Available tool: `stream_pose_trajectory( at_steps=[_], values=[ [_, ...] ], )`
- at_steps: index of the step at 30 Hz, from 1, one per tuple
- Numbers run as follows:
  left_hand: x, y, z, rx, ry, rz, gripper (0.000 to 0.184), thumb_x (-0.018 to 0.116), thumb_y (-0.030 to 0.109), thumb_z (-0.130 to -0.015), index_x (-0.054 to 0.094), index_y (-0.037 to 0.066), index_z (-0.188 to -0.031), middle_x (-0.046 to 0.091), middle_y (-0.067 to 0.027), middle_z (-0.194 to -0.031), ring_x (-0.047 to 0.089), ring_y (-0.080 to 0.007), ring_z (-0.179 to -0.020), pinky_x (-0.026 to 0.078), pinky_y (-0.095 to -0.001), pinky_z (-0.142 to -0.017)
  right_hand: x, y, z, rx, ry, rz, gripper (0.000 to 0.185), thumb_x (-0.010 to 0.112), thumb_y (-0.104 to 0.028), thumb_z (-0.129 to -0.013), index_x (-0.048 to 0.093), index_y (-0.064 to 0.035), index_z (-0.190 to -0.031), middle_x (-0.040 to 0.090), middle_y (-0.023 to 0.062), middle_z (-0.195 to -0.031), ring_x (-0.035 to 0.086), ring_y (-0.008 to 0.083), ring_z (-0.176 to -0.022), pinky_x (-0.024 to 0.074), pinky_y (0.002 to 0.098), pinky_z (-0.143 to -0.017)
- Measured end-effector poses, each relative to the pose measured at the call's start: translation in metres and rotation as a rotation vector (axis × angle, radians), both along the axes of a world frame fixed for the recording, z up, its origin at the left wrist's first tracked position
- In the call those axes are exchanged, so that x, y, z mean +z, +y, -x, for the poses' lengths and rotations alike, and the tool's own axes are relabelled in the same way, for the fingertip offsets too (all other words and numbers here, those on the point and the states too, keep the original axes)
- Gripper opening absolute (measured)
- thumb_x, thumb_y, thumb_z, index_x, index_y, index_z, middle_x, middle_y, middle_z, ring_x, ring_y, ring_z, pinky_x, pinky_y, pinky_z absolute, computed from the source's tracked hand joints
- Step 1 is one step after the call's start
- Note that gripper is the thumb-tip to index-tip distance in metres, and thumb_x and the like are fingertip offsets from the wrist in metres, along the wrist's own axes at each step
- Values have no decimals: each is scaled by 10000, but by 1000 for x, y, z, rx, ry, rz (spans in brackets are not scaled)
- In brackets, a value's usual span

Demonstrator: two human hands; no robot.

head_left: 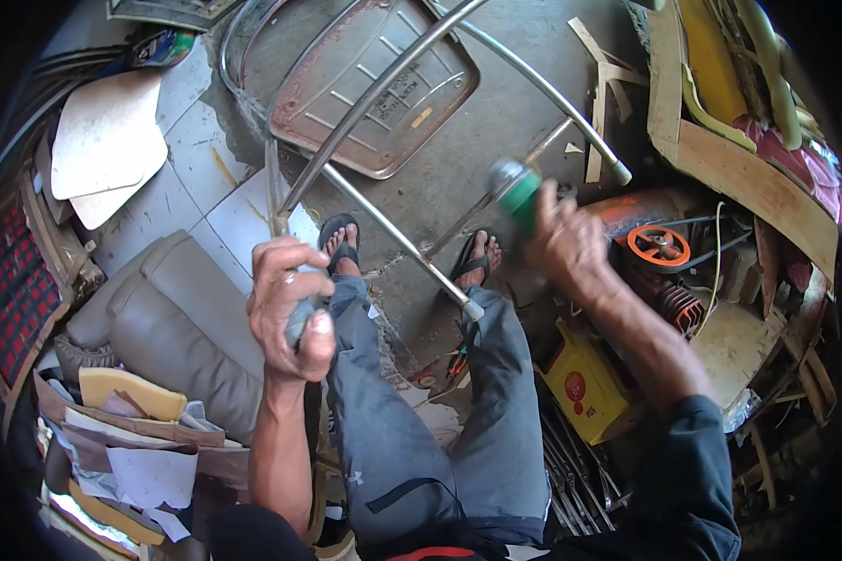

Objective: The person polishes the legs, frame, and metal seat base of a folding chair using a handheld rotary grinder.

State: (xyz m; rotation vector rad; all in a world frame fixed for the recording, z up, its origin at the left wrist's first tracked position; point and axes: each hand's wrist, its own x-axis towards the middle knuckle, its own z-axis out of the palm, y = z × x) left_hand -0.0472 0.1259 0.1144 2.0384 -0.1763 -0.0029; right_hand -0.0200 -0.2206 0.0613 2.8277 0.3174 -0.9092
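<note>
Cluttered workshop floor [533, 56] here, a chair back [384, 84] lying on it, and the bent metal tube frame [374, 220] stands out over it, in front of the person. Left hand [292, 309] is curled round a greyish object [304, 313], details hidden, right by a tube end; right hand [571, 238], motion-blurred, has its fingers wrapped about a green can [517, 194], beside the frame.

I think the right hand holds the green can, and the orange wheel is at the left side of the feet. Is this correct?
Not quite. The head view shows the orange wheel at the right side of the feet, not the left. The right hand does hold the green can.
</note>
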Motion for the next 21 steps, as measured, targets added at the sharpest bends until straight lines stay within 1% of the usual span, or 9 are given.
stream_pose_trajectory(
  at_steps=[4,8,10,11,15,16,18,20,21],
  values=[
    [-1,-6,-6,40,-29,100,281,594,311,-786,615,31,-793,608,-128,-925,556,-305,-956,475,-461,-875,-12,-19,-39,-11,-57,57,617,564,-211,-885,401,161,-1349,675,285,-938,706,388,-781,539,501,-711],
    [-1,-2,-8,10,-32,75,256,605,300,-754,619,46,-780,600,-119,-928,552,-313,-968,461,-449,-897,-5,49,8,289,70,105,574,528,-247,-926,456,186,-1295,661,199,-859,671,251,-706,507,409,-630],
    [-3,0,-7,-6,-35,87,284,601,321,-778,621,39,-797,604,-124,-952,546,-315,-986,461,-460,-905,-21,74,43,327,115,-7,629,606,-275,-865,468,189,-1268,675,211,-860,684,265,-717,514,412,-638],
    [-4,2,-6,-27,-25,95,312,598,342,-801,623,32,-814,608,-130,-975,540,-318,-1003,462,-471,-914,-13,94,29,82,382,-93,605,596,-233,-863,452,192,-1269,694,235,-888,710,297,-769,539,438,-674],
    [-3,3,-10,-51,-27,76,270,605,315,-759,614,47,-799,604,-119,-939,541,-311,-973,458,-455,-896,-15,80,1,268,317,136,607,553,-263,-907,415,194,-1283,706,229,-923,726,291,-812,554,439,-721],
    [-3,4,-9,-47,-24,79,260,606,308,-732,606,56,-798,604,-115,-934,543,-317,-963,453,-455,-894,-9,76,-32,114,393,157,541,539,-249,-909,457,171,-1240,705,227,-932,725,312,-837,550,440,-757],
    [-6,4,-11,-44,-44,91,259,604,309,-735,606,58,-800,603,-116,-934,544,-318,-958,453,-454,-895,-24,42,-73,42,175,160,399,541,-235,-878,547,98,-1096,710,245,-952,728,365,-868,557,457,-777],
    [-4,3,-10,-49,-36,88,274,597,325,-767,608,53,-798,609,-116,-930,548,-324,-959,453,-454,-900,-27,30,-113,-76,82,179,402,574,-235,-857,588,114,-1057,712,277,-985,734,363,-937,564,456,-809],
    [-4,3,-13,-55,-37,89,274,597,325,-767,608,53,-798,609,-116,-930,548,-324,-959,453,-454,-900,-33,21,-129,-93,177,184,388,564,-237,-871,608,104,-1051,716,268,-998,738,349,-931,569,462,-796]
  ],
)
